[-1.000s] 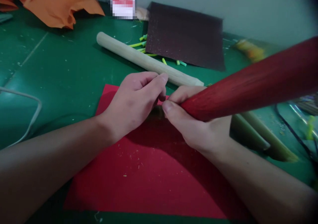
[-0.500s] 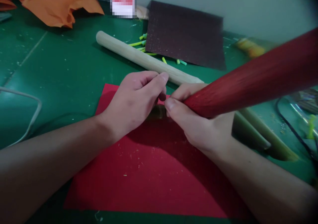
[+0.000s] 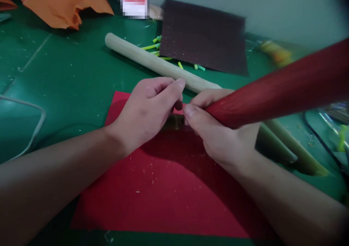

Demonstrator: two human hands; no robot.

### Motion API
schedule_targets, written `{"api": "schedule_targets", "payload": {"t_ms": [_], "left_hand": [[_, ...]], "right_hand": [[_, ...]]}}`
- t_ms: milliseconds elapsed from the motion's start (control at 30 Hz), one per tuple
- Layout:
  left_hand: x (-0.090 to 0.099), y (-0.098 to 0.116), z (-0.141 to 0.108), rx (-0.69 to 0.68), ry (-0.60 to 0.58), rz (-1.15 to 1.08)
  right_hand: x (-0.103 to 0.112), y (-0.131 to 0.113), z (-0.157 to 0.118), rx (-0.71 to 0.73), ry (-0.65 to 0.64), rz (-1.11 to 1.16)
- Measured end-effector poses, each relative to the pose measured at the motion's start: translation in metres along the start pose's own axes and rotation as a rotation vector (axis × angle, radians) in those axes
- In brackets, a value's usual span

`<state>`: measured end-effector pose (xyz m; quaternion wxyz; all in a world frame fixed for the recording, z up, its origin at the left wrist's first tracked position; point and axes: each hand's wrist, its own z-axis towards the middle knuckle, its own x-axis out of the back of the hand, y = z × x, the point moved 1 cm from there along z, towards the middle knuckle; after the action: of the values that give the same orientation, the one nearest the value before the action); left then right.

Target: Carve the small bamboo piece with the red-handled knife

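My left hand is closed, fingers curled down over a short dark olive-brown piece, perhaps bamboo, that lies across a red sheet. Most of that piece is hidden under my fingers. My right hand is wrapped round the narrow end of a thick red wooden rod, which slants up out of view at the right. Its thumb points at the olive-brown piece, close to its right end. What the rod's lower end touches is covered by my hand. Small pale shavings dot the sheet.
Behind my hands lies a pale wooden rod. Beyond it, a dark brown sheet covers several yellow-green sticks. Two green slant-cut pieces lie at right, near a black cable. Orange sheets and a white cable are at left.
My right hand has shifted slightly to the right, and the red rod's upper part has tipped a little lower. My left hand has stayed in place.
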<state>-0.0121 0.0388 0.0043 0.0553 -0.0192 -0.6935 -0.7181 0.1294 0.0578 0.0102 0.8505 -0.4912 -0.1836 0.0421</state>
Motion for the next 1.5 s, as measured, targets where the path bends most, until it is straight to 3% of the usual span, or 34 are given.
{"api": "schedule_targets", "payload": {"t_ms": [200,267,367,467,733,933,1300,1500], "left_hand": [[0.0008,-0.0025,-0.0001,-0.001,-0.035,-0.074],[0.0003,-0.0025,-0.0003,-0.002,-0.033,-0.079],[-0.0006,-0.0014,-0.0008,-0.007,-0.006,-0.042],[-0.0011,-0.0005,-0.0009,-0.024,0.02,-0.005],[0.0004,-0.0025,0.0,0.003,-0.03,-0.099],[-0.0013,-0.0001,-0.0005,-0.011,0.007,-0.033],[-0.0001,-0.0014,-0.0003,0.009,-0.032,-0.107],[-0.002,0.0015,-0.0012,-0.001,-0.019,-0.052]], "right_hand": [[0.0025,-0.0012,0.0023,0.1,-0.156,-0.045],[0.001,-0.0003,0.0011,0.085,-0.113,-0.027],[-0.001,0.0016,-0.0014,0.056,0.056,0.04],[-0.0019,0.0019,-0.0017,0.031,0.054,0.06],[0.0012,0.0003,0.0013,0.069,-0.116,-0.018],[-0.0023,0.0056,-0.0034,0.044,0.076,0.068],[-0.0023,-0.0026,0.0012,0.017,-0.085,0.016],[-0.0026,0.0049,-0.0049,0.085,0.066,0.003]]}}
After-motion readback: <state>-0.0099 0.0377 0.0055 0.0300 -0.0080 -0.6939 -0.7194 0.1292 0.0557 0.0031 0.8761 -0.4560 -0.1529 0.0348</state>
